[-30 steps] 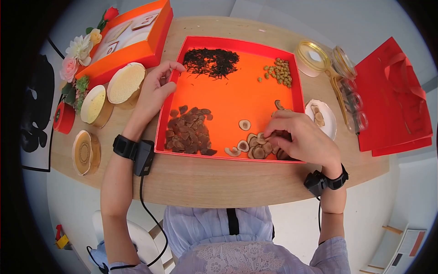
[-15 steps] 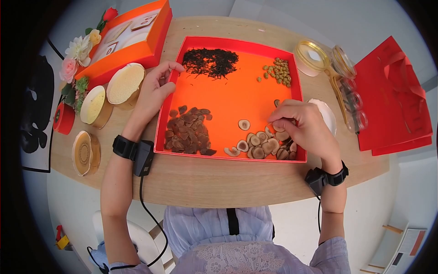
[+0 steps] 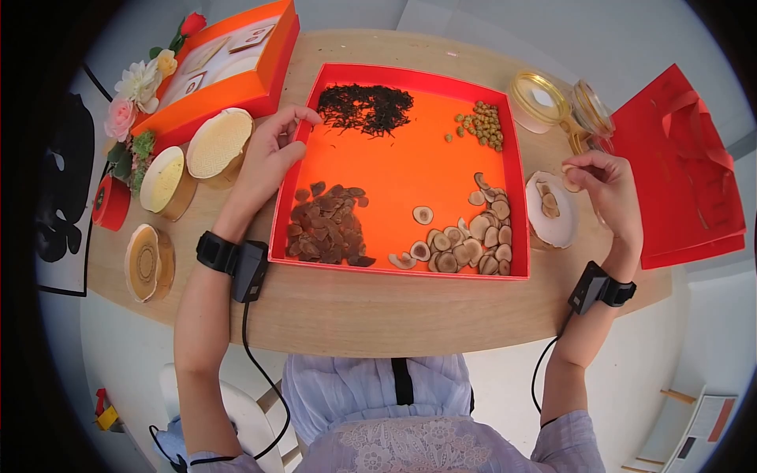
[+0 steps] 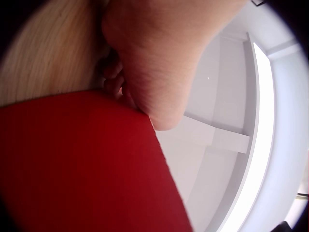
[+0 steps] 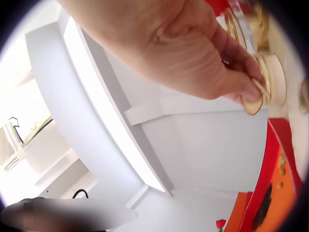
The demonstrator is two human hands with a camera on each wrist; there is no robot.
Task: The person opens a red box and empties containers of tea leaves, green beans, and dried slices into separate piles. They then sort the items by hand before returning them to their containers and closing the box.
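Observation:
My right hand point(image 3: 611, 193) pinches pale round slices point(image 3: 571, 178) between thumb and fingertips, at the right edge of a small white dish point(image 3: 551, 225) holding a few slices point(image 3: 548, 201). In the right wrist view the hand point(image 5: 188, 53) holds a slice point(image 5: 252, 105) on edge. With its fingers curled over the rim, my left hand point(image 3: 272, 154) grips the left wall of the red tray point(image 3: 516, 162). Inside lie dark shreds point(image 3: 367, 108), green buds point(image 3: 482, 124), brown flakes point(image 3: 326, 227) and a pile of pale slices point(image 3: 461, 248).
Three cups, one with yellow contents point(image 3: 165, 180), stand left of the tray, near a red roll point(image 3: 111, 202). An orange box point(image 3: 229, 71) and flowers point(image 3: 136, 85) lie behind them. At the right are glass jars point(image 3: 539, 98) and a red bag point(image 3: 682, 173).
My right hand has lifted from the slice pile and moved right, out of the tray to beside the white dish, carrying slices. My left hand has stayed on the tray wall.

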